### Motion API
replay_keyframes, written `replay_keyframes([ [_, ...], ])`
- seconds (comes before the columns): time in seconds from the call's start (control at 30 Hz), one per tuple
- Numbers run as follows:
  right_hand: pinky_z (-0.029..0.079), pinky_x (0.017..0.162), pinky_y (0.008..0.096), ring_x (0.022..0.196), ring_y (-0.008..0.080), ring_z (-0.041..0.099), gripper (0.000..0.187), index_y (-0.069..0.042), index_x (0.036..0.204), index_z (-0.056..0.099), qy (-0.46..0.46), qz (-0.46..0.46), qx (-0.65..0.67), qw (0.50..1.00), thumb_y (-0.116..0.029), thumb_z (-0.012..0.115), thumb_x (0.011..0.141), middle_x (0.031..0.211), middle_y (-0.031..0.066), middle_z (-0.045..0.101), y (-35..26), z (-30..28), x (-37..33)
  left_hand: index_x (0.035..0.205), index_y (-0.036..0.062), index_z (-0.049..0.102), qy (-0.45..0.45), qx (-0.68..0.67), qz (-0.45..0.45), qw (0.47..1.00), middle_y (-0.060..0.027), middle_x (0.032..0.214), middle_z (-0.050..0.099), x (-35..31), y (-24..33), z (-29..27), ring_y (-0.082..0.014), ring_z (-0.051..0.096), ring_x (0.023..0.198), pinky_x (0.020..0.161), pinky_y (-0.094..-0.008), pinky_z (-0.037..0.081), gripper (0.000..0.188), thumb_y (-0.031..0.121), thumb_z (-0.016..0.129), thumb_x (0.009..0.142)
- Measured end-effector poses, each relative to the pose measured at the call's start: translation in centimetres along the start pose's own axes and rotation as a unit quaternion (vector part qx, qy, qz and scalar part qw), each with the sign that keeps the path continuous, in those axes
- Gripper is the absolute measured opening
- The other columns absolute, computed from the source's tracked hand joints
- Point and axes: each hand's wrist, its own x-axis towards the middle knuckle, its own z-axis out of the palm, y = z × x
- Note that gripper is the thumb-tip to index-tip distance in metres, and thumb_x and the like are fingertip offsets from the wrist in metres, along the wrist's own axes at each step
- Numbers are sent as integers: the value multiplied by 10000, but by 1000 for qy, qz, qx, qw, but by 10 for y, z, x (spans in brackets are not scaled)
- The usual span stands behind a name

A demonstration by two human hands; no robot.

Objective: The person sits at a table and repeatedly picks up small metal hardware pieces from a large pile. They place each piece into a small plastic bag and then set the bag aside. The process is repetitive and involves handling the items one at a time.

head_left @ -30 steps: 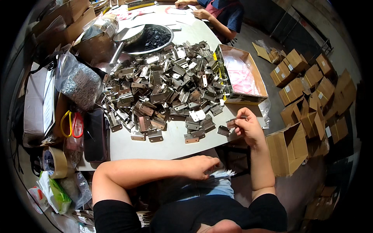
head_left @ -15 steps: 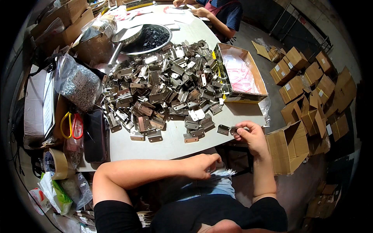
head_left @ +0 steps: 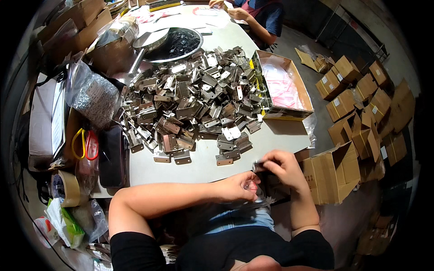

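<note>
Near the table's front edge, my right hand (head_left: 284,168) pinches a small dark metal bracket (head_left: 257,166); its fingers are a little blurred, and I cannot tell whether more than one piece is in them. Close by on the left, my left hand (head_left: 239,186) curls round a small clear plastic bag (head_left: 251,185) with red marks, most of it hidden by the fingers. The bracket is held just beside the bag. Beyond both hands a big heap of bent metal brackets (head_left: 190,106) with holes covers the middle of the table (head_left: 203,174).
An open carton (head_left: 289,114) of red-marked clear bags stands right of the heap. Behind are a metal bowl (head_left: 199,44) of black parts and a scoop (head_left: 151,39). Left lie a bag of screws (head_left: 95,99), scissors (head_left: 78,143) and a dark case (head_left: 112,158). Another person (head_left: 260,20) works opposite.
My right hand has moved left and slightly down toward my left hand. The bracket lying at the table's edge is no longer there. My left hand has turned, showing the bag.
</note>
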Motion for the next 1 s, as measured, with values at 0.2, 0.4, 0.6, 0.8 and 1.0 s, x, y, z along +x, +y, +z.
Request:
replay_keyframes([
  [0.2,519,711,344,782,303,649,182,-13,932,681,-210,-112,-105,966,-116,731,791,850,129,670,-27,-2,-6,1182,42,527,-39,-3,-1,999,8,967,562,0,-1,2,-85,526,924,814,-253,448,411,82,743,836],
  [0.4,513,675,342,746,274,645,172,-16,941,667,-186,-131,-57,972,-134,716,825,829,132,653,-32,3,22,1211,35,501,-82,-33,-40,995,9,946,565,-5,6,5,-74,545,882,755,-220,468,422,65,719,850],
  [0.6,499,716,353,855,274,589,170,-52,943,671,50,-269,-223,935,-51,734,786,969,99,576,1,25,57,1223,64,465,-101,-53,-65,991,12,900,580,-3,3,3,-60,553,767,612,-188,450,450,62,710,845],
  [0.8,501,776,398,897,315,604,125,-63,892,653,128,-239,-246,930,-75,723,789,961,94,610,27,5,34,1247,80,454,-92,-14,-55,994,20,919,545,-4,7,3,-56,532,802,645,-184,454,446,49,689,869],
  [1.0,499,819,400,921,299,612,150,-59,900,690,88,-211,-232,946,-106,751,771,976,99,621,30,-3,14,1249,66,453,-87,19,-56,994,22,928,530,-5,8,5,-54,520,814,661,-186,456,442,36,677,869],
])
